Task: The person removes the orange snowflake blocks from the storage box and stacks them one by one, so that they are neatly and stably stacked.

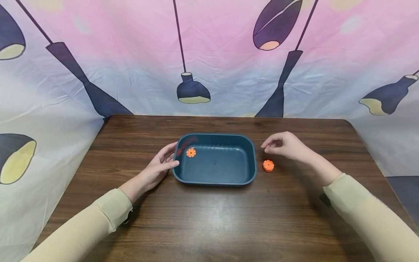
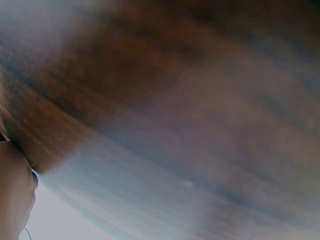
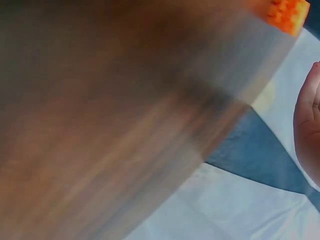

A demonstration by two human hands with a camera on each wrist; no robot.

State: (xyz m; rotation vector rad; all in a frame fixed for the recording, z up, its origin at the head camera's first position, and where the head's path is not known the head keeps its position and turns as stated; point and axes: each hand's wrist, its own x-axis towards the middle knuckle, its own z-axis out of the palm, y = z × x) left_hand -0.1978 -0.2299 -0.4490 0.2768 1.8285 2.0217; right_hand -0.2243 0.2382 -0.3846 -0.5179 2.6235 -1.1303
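A dark blue plastic bin (image 1: 214, 178) stands on the wooden table, and one orange notched disc (image 1: 191, 153) lies inside it near the left wall. My left hand (image 1: 157, 167) holds the bin's left side, thumb at the rim and fingers along the outer wall. Right of the bin is a small stack of orange notched discs (image 1: 268, 166), whose layered side shows in the right wrist view (image 3: 289, 16). Just behind the stack hovers my right hand (image 1: 288, 146), fingers loosely bent, nothing visible between them. The left wrist view shows only a bit of the left hand (image 2: 15, 192).
The brown wooden table (image 1: 209, 225) extends around the bin on all sides. A printed cloth (image 1: 144, 65) with lamp pictures hangs behind the table's back edge and along its sides.
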